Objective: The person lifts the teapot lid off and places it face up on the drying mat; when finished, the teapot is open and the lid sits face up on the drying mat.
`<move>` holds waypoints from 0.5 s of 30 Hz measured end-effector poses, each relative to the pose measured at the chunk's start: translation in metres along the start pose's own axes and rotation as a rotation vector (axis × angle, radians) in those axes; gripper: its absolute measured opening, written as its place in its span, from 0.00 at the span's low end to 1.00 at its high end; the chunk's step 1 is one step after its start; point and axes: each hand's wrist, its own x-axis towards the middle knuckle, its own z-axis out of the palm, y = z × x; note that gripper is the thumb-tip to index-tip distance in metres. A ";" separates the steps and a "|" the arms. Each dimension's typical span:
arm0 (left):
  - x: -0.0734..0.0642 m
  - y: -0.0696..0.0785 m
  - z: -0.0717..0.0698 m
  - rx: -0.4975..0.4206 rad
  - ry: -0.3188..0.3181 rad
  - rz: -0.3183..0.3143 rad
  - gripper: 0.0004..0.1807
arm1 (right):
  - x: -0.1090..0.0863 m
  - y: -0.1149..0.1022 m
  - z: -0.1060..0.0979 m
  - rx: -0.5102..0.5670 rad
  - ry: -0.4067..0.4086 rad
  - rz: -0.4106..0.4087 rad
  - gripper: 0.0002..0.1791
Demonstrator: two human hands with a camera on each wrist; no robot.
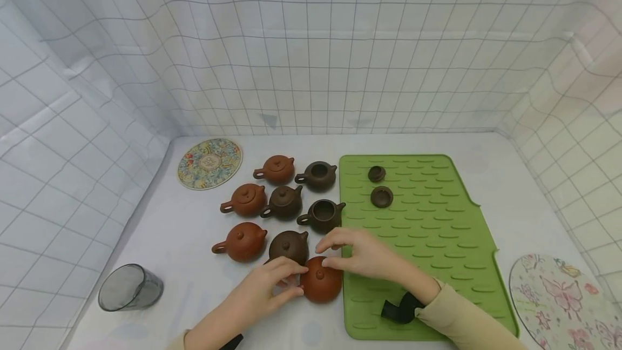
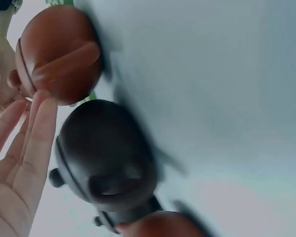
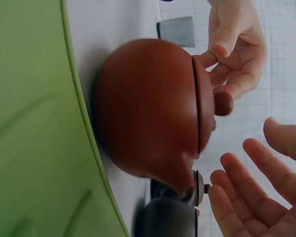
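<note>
A reddish-brown clay teapot stands with its lid on, at the left edge of the green mat. My left hand is beside its handle side, fingers extended and fingertips right at the lid's edge in the left wrist view. On the other side my right hand hovers near the lid knob with its fingers spread and loosely bent, holding nothing. Just behind the left fingers sits a dark brown lidded teapot. Two dark teapots, one nearer and one farther back, lack lids.
Two small dark lids lie on the green mat. More lidded teapots stand in rows at left. A grey glass is at front left, a patterned round mat at back left, and a butterfly-print mat at right.
</note>
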 end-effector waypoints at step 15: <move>-0.006 -0.006 0.016 -0.021 0.044 -0.060 0.25 | -0.001 -0.001 0.023 -0.155 -0.048 -0.133 0.10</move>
